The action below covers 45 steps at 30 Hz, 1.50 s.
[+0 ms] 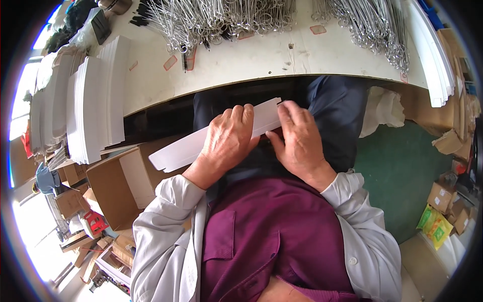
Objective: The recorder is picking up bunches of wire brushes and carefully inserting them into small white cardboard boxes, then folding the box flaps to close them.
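Observation:
A long, narrow white cardboard box (pixel 186 147) lies slantwise above my lap, its far end up and to the right. My left hand (pixel 229 133) is closed around its middle, back of the hand upward. At the right end my right hand (pixel 301 143) has its fingers and thumb about the box's end. Its fingertips are slightly blurred, and a small dark gap shows at the end beside them. Small cut tabs stick out at the box's left end. What is inside the box cannot be seen.
The white worktable (pixel 241 65) runs ahead of me. On it lie heaps of twisted-wire brushes with loop ends (pixel 216 20) and more wire pieces (pixel 375 30). White flat boxes (pixel 85 108) stack at left, others (pixel 432 55) at right. An open brown carton (pixel 113 186) stands beside my left arm.

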{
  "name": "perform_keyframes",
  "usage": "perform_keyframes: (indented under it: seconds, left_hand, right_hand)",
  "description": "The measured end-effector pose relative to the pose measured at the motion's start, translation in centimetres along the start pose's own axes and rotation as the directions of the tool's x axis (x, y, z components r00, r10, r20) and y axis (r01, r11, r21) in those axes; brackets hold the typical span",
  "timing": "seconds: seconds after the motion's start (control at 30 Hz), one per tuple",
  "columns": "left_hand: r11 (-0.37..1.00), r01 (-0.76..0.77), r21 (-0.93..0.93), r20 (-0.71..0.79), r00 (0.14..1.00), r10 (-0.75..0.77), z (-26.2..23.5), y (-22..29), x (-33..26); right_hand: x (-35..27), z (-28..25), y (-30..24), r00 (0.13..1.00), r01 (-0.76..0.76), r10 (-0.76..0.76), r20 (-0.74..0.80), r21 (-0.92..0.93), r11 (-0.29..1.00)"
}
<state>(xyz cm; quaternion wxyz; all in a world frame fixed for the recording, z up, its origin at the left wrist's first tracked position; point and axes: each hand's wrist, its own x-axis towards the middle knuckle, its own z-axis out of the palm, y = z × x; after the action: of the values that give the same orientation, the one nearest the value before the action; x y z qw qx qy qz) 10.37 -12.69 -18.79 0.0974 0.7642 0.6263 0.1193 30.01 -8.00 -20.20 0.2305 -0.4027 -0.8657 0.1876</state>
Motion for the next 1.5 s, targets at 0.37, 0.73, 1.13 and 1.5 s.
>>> perform_keyframes:
  seconds: [0.37,0.73,1.13,1.5]
  left_hand:
    - [0.999,0.008,0.043,0.025,1.000,-0.009,2.1,-0.7,-1.4]
    - [0.997,-0.057,-0.043,0.001,0.998,0.057,2.6,-0.8,-1.8]
    - [0.985,-0.081,-0.154,0.003,0.997,0.082,2.7,-0.7,-1.9]
    - [0.956,-0.034,-0.293,0.047,0.998,0.050,2.0,-1.2,-0.7]
  right_hand:
    - [-0.9,2.5,1.1,0.936,-0.352,0.288,0.204,0.501,0.790]
    - [0.3,1.3,1.8,0.778,-0.623,0.277,0.564,0.635,0.457]
    - [1.4,0.1,1.7,0.550,-0.823,0.114,0.827,0.560,-0.095]
    - [1.5,-0.4,1.1,0.961,0.083,-0.127,0.244,0.185,0.979]
